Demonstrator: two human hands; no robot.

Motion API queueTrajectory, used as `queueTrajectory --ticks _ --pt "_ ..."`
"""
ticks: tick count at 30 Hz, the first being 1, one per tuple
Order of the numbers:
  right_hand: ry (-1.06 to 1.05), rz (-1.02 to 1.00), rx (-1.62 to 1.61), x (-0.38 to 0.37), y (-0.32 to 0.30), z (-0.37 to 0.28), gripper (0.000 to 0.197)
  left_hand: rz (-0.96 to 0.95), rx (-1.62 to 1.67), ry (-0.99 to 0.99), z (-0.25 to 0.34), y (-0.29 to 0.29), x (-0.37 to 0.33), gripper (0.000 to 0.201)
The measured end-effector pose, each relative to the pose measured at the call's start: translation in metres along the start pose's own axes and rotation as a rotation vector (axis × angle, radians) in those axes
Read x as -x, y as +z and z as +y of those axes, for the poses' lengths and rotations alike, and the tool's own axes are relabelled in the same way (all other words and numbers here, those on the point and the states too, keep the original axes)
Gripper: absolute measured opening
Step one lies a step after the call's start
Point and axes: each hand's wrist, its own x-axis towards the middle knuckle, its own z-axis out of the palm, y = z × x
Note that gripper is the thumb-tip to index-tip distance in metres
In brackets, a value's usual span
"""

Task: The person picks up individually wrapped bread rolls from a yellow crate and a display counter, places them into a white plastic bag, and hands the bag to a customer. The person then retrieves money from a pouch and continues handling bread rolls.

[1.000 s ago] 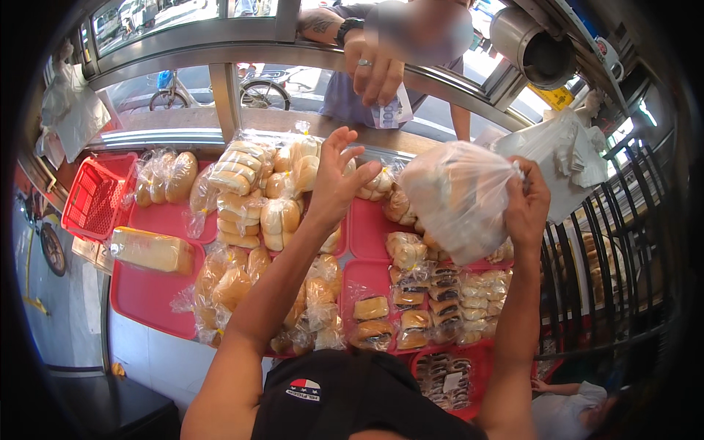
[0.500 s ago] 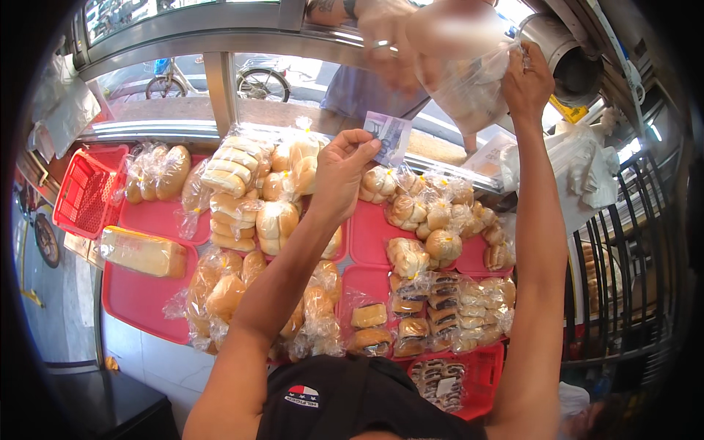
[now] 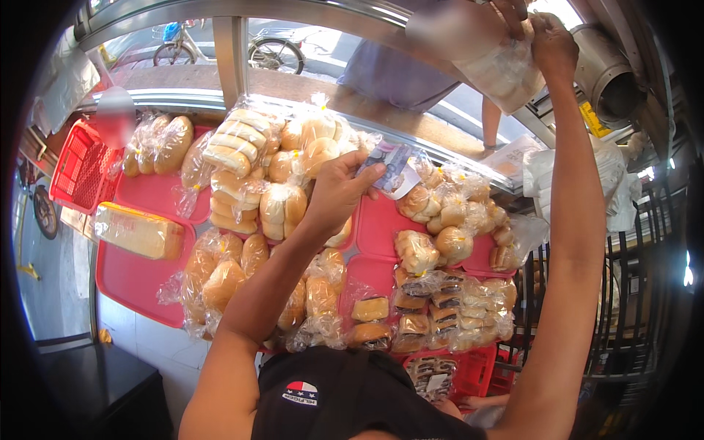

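My left hand (image 3: 341,185) pinches a bluish-purple banknote (image 3: 392,163) between thumb and fingers, above the bagged buns in the middle of the display. High at the upper right, my right hand (image 3: 554,50) is closed on the top edge of a clear plastic bag (image 3: 517,77) with pale contents I cannot make out. Another person's hand (image 3: 510,15) touches that same bag from the window side. Below the banknote lie round bagged buns (image 3: 447,213), and left of it stand stacked bagged rolls (image 3: 238,150).
Red trays (image 3: 139,271) carry bagged breads and a wrapped loaf (image 3: 139,229). A red basket (image 3: 82,169) stands at the far left, another (image 3: 477,370) at the lower right. Black metal bars (image 3: 623,293), plastic bags (image 3: 587,180) and a metal cylinder (image 3: 609,73) line the right.
My right hand and the plastic bag have moved up and right in view. My left hand has shifted slightly right and lower with the banknote. The other person's hand is now at the bag.
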Motion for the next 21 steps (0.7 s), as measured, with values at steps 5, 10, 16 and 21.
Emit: queueTrajectory --ticks 5,10,16,21 --pt "-0.047 -0.063 -0.033 0.003 -0.009 -0.008 0.042 0.052 -0.156 -0.01 0.005 0.006 0.01 0.027" --pt "-0.193 -0.189 -0.484 0.084 -0.058 -0.052 0.043 -0.054 -0.285 0.015 0.001 0.004 0.022 0.036" --pt "-0.424 -0.756 -0.717 0.271 -0.126 -0.146 0.05 -0.333 -0.269 -0.116 0.018 0.007 0.079 0.039" --pt "-0.003 -0.955 -0.749 0.343 -0.182 -0.127 0.018 -0.577 -0.23 0.033 -0.008 0.017 0.125 0.031"
